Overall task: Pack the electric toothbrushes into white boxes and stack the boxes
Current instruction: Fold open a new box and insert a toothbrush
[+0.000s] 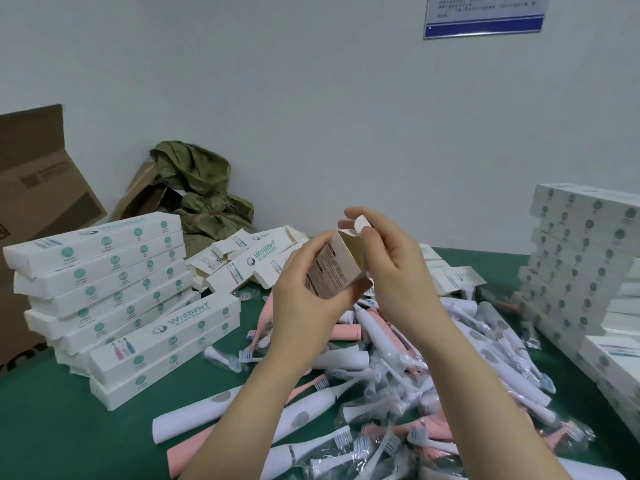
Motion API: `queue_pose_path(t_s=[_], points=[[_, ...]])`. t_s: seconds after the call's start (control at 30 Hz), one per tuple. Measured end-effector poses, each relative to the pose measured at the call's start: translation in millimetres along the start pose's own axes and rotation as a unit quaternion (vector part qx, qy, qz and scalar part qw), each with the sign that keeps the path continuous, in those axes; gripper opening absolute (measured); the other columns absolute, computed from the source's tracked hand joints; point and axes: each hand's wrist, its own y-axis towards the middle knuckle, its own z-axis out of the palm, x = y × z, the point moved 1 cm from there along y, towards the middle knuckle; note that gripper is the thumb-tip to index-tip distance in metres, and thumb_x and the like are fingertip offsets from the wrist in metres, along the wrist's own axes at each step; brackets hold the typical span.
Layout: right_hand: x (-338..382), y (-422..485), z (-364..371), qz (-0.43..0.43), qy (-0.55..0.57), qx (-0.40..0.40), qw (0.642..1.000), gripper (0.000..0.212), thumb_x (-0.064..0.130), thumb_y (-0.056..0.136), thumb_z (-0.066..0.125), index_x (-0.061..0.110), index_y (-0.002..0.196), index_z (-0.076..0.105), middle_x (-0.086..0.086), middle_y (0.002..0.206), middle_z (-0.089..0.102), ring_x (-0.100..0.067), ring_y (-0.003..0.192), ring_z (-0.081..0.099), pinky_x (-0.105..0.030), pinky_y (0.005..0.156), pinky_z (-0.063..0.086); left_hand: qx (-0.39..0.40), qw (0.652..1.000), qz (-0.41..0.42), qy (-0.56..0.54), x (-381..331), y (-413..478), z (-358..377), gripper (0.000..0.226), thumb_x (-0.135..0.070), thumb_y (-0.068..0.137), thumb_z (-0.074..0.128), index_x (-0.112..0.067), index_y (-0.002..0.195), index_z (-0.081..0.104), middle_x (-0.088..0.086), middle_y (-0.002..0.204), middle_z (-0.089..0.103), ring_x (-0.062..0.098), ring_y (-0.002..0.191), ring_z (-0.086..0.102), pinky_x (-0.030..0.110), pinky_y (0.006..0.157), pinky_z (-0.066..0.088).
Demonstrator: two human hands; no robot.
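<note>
In the head view, at the centre of the frame, the left hand [304, 299] wraps its fingers round the body of a white box [330, 271] held open end up. The right hand [388, 258] pinches the box's tuck flap [361, 224] between thumb and fingertips. The box looks like thin, light card that would dent easily, so it is best held by its long edges. The toothbrushes [398, 358] heaped at lower centre look rigid, and their plastic wrap looks slippery, so grip them by the handle.

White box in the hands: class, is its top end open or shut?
Open: the right hand pinches the raised end flap, and the white box held by the left hand shows its hollow mouth.
</note>
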Motion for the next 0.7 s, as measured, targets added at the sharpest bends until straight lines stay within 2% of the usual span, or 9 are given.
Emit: queue_pose_path(t_s=[0.07, 0.13, 0.23, 0.27, 0.33, 0.43, 0.53, 0.6, 0.7], points=[[0, -2, 3, -0.024, -0.015, 0.024, 0.999, 0.028, 0.028, 0.096, 0.036, 0.037, 0.106, 0.061, 0.004, 0.097, 0.066, -0.025, 0.092, 0.063, -0.052, 0.081, 0.051, -0.022, 1.000, -0.003, 0.004, -1, -2, -1, 0.056, -0.021, 0.068, 0.083, -0.045, 0.110, 0.055, -0.016, 0.111, 0.062, -0.002, 0.109, 0.054, 0.011, 0.087, 0.042], [-1, -3, 3, -0.039, -0.034, 0.036, 0.998, 0.028, 0.030, 0.094, 0.036, 0.036, 0.104, 0.061, -0.004, 0.095, 0.065, -0.028, 0.089, 0.062, -0.049, 0.074, 0.052, -0.032, 0.999, -0.005, 0.011, -1, -5, -2, 0.057, -0.023, 0.067, 0.084, -0.047, 0.109, 0.053, -0.018, 0.110, 0.061, -0.005, 0.108, 0.053, 0.010, 0.086, 0.041], [-5, 0, -1, 0.017, 0.066, 0.040, 0.997, 0.030, 0.018, 0.101, 0.036, 0.028, 0.105, 0.065, 0.004, 0.104, 0.069, -0.016, 0.094, 0.065, -0.027, 0.068, 0.051, -0.030, 0.999, 0.003, 0.039, -2, -7, -3, 0.059, -0.024, 0.069, 0.083, -0.051, 0.110, 0.050, -0.020, 0.108, 0.059, -0.010, 0.105, 0.051, 0.004, 0.082, 0.038], [-6, 0, -2, 0.033, 0.083, 0.048, 0.995, 0.030, 0.016, 0.102, 0.037, 0.026, 0.106, 0.065, 0.005, 0.106, 0.070, -0.013, 0.096, 0.065, -0.023, 0.068, 0.051, -0.029, 0.998, 0.009, 0.049, -3, -8, -2, 0.061, -0.023, 0.069, 0.083, -0.052, 0.112, 0.050, -0.020, 0.108, 0.058, -0.010, 0.105, 0.050, 0.003, 0.082, 0.037], [-8, 0, -4, 0.015, 0.043, 0.069, 0.997, 0.027, 0.015, 0.100, 0.042, 0.025, 0.112, 0.064, 0.009, 0.107, 0.069, -0.008, 0.095, 0.064, -0.021, 0.070, 0.050, -0.029, 0.997, 0.025, 0.060, -3, -9, -1, 0.061, -0.020, 0.070, 0.083, -0.047, 0.115, 0.051, -0.018, 0.108, 0.056, -0.009, 0.104, 0.050, 0.004, 0.082, 0.038], [-9, -2, -2, -0.014, -0.001, 0.090, 0.996, 0.027, 0.023, 0.098, 0.046, 0.024, 0.120, 0.062, 0.015, 0.112, 0.065, -0.007, 0.102, 0.060, -0.028, 0.080, 0.051, -0.034, 0.998, 0.029, 0.043, -3, -9, 1, 0.059, -0.019, 0.071, 0.082, -0.044, 0.115, 0.051, -0.017, 0.109, 0.056, -0.008, 0.105, 0.051, 0.005, 0.081, 0.040], [-12, -4, 4, -0.023, -0.031, 0.077, 0.996, 0.042, 0.035, 0.092, 0.037, 0.025, 0.126, 0.059, 0.014, 0.114, 0.061, -0.005, 0.103, 0.055, -0.032, 0.085, 0.047, -0.048, 0.997, 0.038, 0.051, -2, -10, 0, 0.064, -0.017, 0.071, 0.082, -0.050, 0.112, 0.047, -0.020, 0.108, 0.055, -0.015, 0.104, 0.049, 0.002, 0.080, 0.038], [-13, -5, 6, -0.046, -0.064, 0.064, 0.995, 0.045, 0.034, 0.092, 0.034, 0.024, 0.128, 0.057, 0.012, 0.111, 0.059, -0.001, 0.098, 0.051, -0.028, 0.084, 0.043, -0.049, 0.996, 0.045, 0.057, 0, -11, 0, 0.066, -0.013, 0.071, 0.081, -0.048, 0.114, 0.046, -0.019, 0.107, 0.053, -0.017, 0.103, 0.047, 0.000, 0.079, 0.036], [-13, -5, 7, -0.077, -0.125, 0.066, 0.987, 0.048, 0.034, 0.093, 0.030, 0.021, 0.134, 0.052, 0.010, 0.119, 0.057, 0.005, 0.104, 0.048, -0.015, 0.089, 0.039, -0.046, 0.995, 0.052, 0.069, 2, -12, -1, 0.065, -0.012, 0.070, 0.081, -0.041, 0.117, 0.047, -0.020, 0.107, 0.053, -0.018, 0.104, 0.045, 0.000, 0.081, 0.035]])
